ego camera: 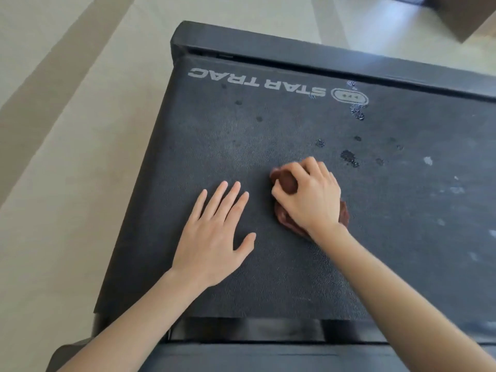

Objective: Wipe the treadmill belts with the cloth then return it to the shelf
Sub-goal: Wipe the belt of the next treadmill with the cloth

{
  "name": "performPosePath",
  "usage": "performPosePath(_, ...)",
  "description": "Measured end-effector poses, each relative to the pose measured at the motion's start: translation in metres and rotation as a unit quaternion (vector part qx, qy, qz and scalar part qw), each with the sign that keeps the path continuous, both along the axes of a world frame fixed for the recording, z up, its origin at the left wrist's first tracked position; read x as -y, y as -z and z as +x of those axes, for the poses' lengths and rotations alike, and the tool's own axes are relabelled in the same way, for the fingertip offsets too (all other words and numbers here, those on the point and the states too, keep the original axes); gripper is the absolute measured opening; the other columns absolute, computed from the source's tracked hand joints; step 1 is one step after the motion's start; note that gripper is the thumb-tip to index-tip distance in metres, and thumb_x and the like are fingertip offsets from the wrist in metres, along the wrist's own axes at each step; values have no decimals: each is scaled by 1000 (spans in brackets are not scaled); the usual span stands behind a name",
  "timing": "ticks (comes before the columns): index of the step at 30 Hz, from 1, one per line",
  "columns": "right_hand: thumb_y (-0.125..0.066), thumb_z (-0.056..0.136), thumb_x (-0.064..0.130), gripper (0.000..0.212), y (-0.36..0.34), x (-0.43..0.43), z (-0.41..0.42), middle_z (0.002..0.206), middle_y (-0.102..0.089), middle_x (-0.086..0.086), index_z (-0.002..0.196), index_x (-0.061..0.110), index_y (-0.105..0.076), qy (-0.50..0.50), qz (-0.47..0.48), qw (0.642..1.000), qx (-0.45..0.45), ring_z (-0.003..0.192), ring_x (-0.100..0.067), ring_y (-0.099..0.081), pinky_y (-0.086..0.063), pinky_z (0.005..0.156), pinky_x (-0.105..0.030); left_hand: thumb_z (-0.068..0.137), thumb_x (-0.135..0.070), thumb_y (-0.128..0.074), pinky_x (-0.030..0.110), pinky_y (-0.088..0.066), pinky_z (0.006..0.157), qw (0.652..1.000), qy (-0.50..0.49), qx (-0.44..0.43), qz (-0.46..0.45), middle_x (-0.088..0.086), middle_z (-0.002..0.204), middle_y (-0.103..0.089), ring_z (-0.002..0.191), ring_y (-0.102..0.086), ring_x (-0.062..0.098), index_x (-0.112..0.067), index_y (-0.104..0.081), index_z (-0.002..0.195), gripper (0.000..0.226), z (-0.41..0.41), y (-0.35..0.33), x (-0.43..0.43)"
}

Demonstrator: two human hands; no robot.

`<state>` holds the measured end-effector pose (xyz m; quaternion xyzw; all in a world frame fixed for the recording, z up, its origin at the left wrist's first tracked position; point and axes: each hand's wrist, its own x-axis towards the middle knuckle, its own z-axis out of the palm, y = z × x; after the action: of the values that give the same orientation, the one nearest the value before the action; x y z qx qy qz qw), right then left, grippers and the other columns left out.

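Observation:
A dark grey treadmill belt (pixel 241 135) with white "STAR TRAC" lettering fills most of the view. My right hand (pixel 311 197) grips a bunched reddish-brown cloth (pixel 286 181) and presses it onto the belt near its middle. Most of the cloth is hidden under the hand; bits show by the fingers and at the wrist. My left hand (pixel 214 234) lies flat on the belt with fingers straight, a little left of the cloth. Wet droplets (pixel 349 157) dot the belt just beyond the cloth.
The treadmill's black side rail (pixel 322 56) runs along the far edge, and a black end cover (pixel 255 331) lies near me. Pale floor (pixel 67 130) surrounds the machine on the left. Whitish smudges (pixel 428 160) mark the belt at the right. A brown box corner (pixel 464 14) shows top right.

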<state>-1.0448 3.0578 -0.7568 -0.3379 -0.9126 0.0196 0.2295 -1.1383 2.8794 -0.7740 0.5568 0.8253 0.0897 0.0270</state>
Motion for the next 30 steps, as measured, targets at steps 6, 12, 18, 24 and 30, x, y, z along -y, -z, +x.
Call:
performPosePath(6,-55,85,46,36,-4,-37,-42,101,-57,-12,104,18,-64,71,-20,997,31,95,-36,-52,-39,79,-39,90,-58,-18,43,-8,119,1000,-5,1,0,0,157,-15,146,-6,18,-19,-22,149,71,0,-5,0)
performPosePath(12,-54,79,46,29,-4,55,57,87,-56,-1,95,25,-67,19,-41,999,4,76,-24,-52,-41,69,-33,91,-54,-20,42,-4,119,1000,8,-15,-4,1,158,-10,146,-2,19,-17,-17,150,70,1,-4,4)
performPosePath(18,-56,76,43,26,-7,95,134,86,-57,3,93,28,-69,10,-42,999,13,76,-23,-55,-45,66,-34,89,-55,-24,49,-8,117,999,41,-5,-18,5,158,-12,146,-6,24,-17,-18,149,72,16,-13,-7)
performPosePath(24,-58,76,43,26,-3,33,88,86,-59,-1,90,25,-70,57,-24,998,-11,80,-26,-57,-46,68,-37,91,-54,-20,49,-8,117,996,84,-14,-4,0,158,-13,146,-5,18,-18,-20,149,69,43,-6,-38)
performPosePath(30,-56,83,46,34,-4,-68,38,99,-58,-8,102,20,-64,130,-27,991,30,96,-32,-53,-41,78,-37,88,-53,-25,50,-16,116,997,78,3,17,0,154,-27,144,-17,19,-17,-33,145,69,43,-3,-40)
